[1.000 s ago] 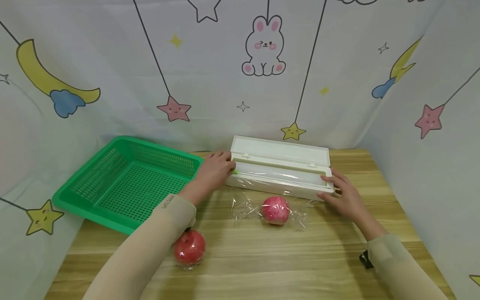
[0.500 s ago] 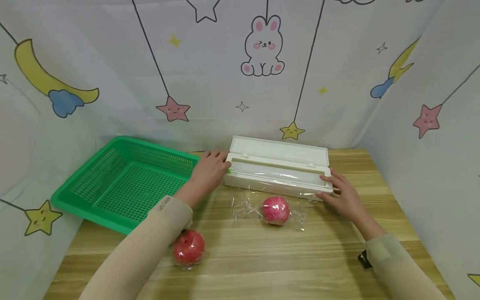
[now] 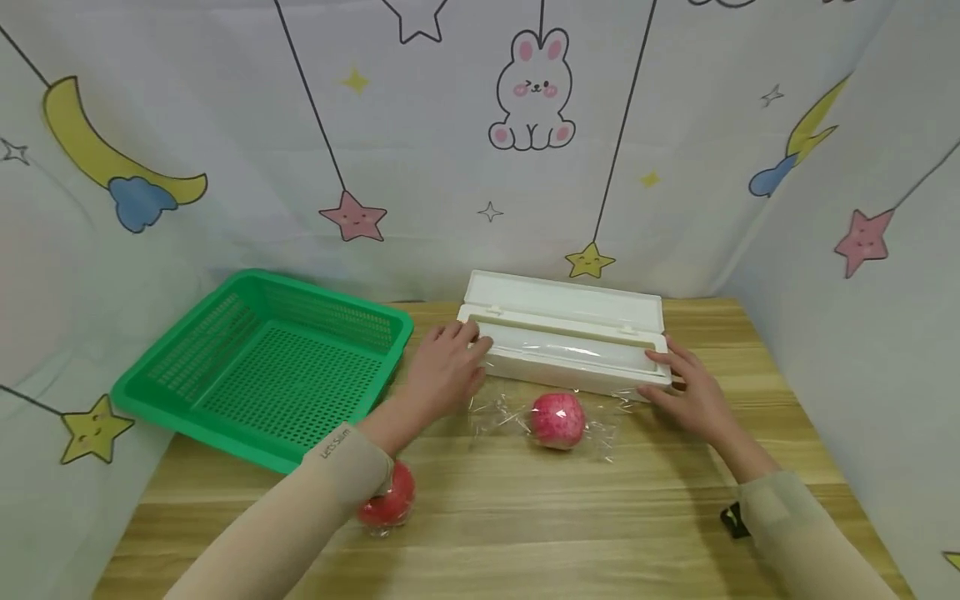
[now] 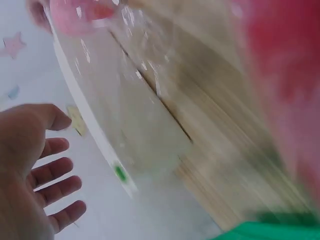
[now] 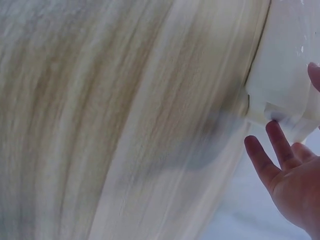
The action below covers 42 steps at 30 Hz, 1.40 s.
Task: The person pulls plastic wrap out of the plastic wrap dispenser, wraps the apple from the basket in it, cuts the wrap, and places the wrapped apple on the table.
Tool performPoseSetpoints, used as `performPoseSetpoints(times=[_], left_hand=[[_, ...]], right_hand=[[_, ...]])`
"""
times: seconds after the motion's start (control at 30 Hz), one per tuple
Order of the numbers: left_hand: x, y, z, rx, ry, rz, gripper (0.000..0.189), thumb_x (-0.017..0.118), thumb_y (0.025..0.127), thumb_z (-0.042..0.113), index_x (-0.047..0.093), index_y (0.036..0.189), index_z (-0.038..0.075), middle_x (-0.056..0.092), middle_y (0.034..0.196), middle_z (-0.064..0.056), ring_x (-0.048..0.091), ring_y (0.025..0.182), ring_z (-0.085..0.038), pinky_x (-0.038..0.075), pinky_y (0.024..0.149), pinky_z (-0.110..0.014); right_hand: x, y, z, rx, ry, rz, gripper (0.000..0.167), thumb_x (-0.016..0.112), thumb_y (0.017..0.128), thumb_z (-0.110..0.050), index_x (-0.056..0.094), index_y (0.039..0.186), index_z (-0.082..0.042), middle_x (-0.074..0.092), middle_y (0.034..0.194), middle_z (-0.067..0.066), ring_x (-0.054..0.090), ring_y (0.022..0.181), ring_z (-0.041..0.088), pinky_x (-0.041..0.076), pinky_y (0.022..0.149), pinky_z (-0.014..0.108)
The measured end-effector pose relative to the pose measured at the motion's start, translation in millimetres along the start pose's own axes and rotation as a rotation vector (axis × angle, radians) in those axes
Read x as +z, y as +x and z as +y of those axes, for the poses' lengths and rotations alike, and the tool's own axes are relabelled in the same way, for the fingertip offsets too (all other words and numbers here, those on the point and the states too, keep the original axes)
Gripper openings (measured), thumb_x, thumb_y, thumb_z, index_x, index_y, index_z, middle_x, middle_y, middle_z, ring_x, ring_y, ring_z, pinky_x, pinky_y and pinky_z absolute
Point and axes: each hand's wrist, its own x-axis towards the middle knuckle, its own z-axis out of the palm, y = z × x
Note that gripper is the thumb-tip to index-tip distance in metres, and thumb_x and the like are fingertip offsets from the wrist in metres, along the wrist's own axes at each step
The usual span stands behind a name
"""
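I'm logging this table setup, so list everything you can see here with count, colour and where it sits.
basket: one, green, perforated, left part of the table, nothing visible inside.
dispenser box: one, white, lid open, back middle of the table, clear film showing along its front.
film sheet: one, clear, lying on the table in front of the box.
apple on the film: one, pinkish red, resting on the sheet.
wrapped apple: one, red, shiny film around it, near edge, partly behind the left sleeve.
table: one, light wood grain.
backdrop: pale cloth with stars, moons and a rabbit, on three sides.
left hand: at the box's left end, fingers relaxed.
right hand: at the box's right end, fingers straight.
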Motion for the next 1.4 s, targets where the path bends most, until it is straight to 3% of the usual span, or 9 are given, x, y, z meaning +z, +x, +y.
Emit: performPoseSetpoints(times=[0.07, 0.2, 0.33, 0.43, 0.73, 0.93, 1.23, 1.4], left_hand=[[-6.1, -1.1, 19.9, 0.041, -0.048, -0.023, 0.031, 0.074, 0.097, 0.03, 0.069, 0.123, 0.014, 0.064, 0.121, -0.006, 0.062, 0.116, -0.028, 0.054, 0.1, -0.048], [-17.2, -0.1, 50.5, 0.102, -0.083, -0.141, 0.043, 0.072, 0.099, 0.044, 0.07, 0.133, 0.018, 0.065, 0.133, -0.004, 0.061, 0.127, -0.026, 0.051, 0.108, -0.047], [-22.4, 3.6, 64.8, 0.12, -0.061, -0.246, 0.051, 0.071, 0.099, 0.05, 0.066, 0.141, 0.021, 0.065, 0.138, -0.002, 0.059, 0.133, -0.024, 0.049, 0.113, -0.045], [-23.0, 4.0, 72.4, 0.126, -0.072, -0.272, 0.052, 0.074, 0.098, 0.05, 0.067, 0.14, 0.021, 0.065, 0.136, -0.001, 0.06, 0.131, -0.023, 0.05, 0.111, -0.044], [-11.2, -8.6, 106.1, 0.12, -0.04, -0.227, 0.051, 0.073, 0.098, 0.042, 0.062, 0.143, 0.022, 0.061, 0.14, 0.0, 0.06, 0.129, -0.021, 0.052, 0.107, -0.042], [0.3, -14.1, 122.1, 0.031, -0.038, -0.164, 0.06, 0.077, 0.095, 0.04, 0.058, 0.148, 0.02, 0.057, 0.148, -0.004, 0.058, 0.135, -0.023, 0.051, 0.11, -0.045], [17.1, -16.8, 126.5, -0.065, -0.117, -0.168, 0.07, 0.079, 0.094, 0.041, 0.053, 0.155, 0.018, 0.052, 0.16, -0.008, 0.055, 0.141, -0.025, 0.048, 0.114, -0.047], [22.6, -18.5, 124.8, -0.073, -0.16, -0.12, 0.072, 0.081, 0.093, 0.041, 0.051, 0.155, 0.02, 0.053, 0.158, -0.008, 0.056, 0.14, -0.026, 0.049, 0.114, -0.047]], right_hand=[[-2, -0.4, 1, -0.004, -0.005, -0.008, 0.061, 0.081, 0.096, -0.01, 0.056, 0.149, 0.006, 0.024, 0.167, 0.037, 0.048, 0.137, 0.06, 0.054, 0.099, 0.063], [-4, -0.6, 2, -0.018, -0.025, -0.032, 0.066, 0.081, 0.096, -0.012, 0.052, 0.152, 0.005, 0.022, 0.168, 0.038, 0.04, 0.143, 0.062, 0.054, 0.099, 0.066], [-4, -1.6, 2, -0.031, -0.032, -0.036, 0.068, 0.082, 0.095, -0.011, 0.051, 0.153, 0.006, 0.021, 0.167, 0.039, 0.036, 0.144, 0.064, 0.054, 0.097, 0.067], [-4, -3.2, 1, -0.045, -0.036, -0.033, 0.069, 0.083, 0.094, -0.01, 0.051, 0.153, 0.006, 0.022, 0.167, 0.039, 0.036, 0.143, 0.064, 0.055, 0.096, 0.066], [-8, -8.7, -7, -0.062, -0.045, -0.033, 0.07, 0.085, 0.093, -0.013, 0.052, 0.153, 0.005, 0.024, 0.169, 0.035, 0.036, 0.145, 0.061, 0.055, 0.095, 0.068], [-11, -10.8, -9, -0.067, -0.039, -0.046, 0.069, 0.085, 0.092, -0.012, 0.053, 0.151, 0.005, 0.024, 0.169, 0.034, 0.037, 0.144, 0.061, 0.054, 0.095, 0.069], [-22, -12.6, -11, -0.035, -0.001, -0.068, 0.074, 0.084, 0.094, -0.015, 0.048, 0.155, 0.005, 0.024, 0.169, 0.034, 0.041, 0.142, 0.059, 0.049, 0.101, 0.073], [-27, -16.0, -20, -0.054, -0.046, 0.023, 0.075, 0.085, 0.093, -0.017, 0.049, 0.157, 0.0, 0.03, 0.167, 0.033, 0.039, 0.142, 0.06, 0.038, 0.105, 0.081]])
